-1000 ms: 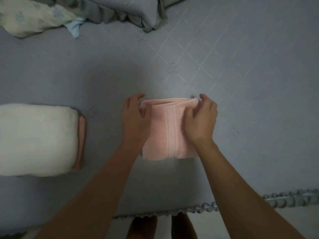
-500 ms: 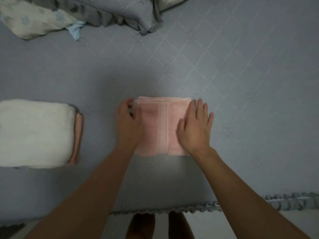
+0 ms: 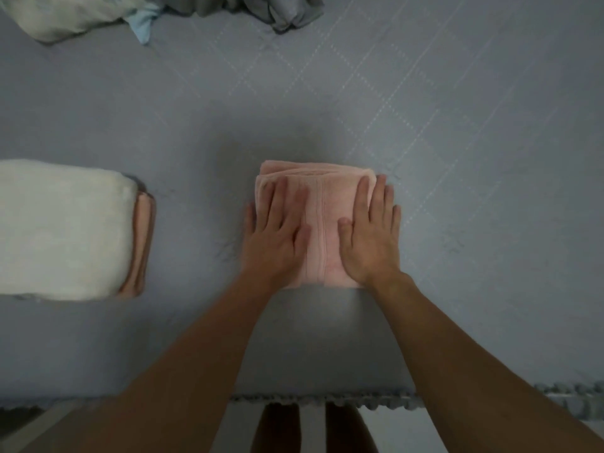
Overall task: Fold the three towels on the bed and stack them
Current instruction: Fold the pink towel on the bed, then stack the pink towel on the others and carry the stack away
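A folded pink towel [image 3: 322, 204] lies in the middle of the grey bed [image 3: 457, 158]. My left hand [image 3: 277, 233] rests flat on its left half, fingers spread. My right hand [image 3: 371, 237] presses flat on its right half, with its outer fingers over the towel's right edge. At the left, a folded white towel [image 3: 62, 230] sits on top of another folded pink towel [image 3: 142, 237], of which only the right edge shows.
A crumpled grey blanket [image 3: 281, 11] and a pale pillow [image 3: 65, 14] with a light blue cloth lie at the far edge. The bed's ruffled front edge [image 3: 327, 400] runs just below my forearms. My feet show on the floor beneath.
My hands let go of the pink towel's far edge and laid flat on top of it. The left hand moved from the towel's side onto its top.
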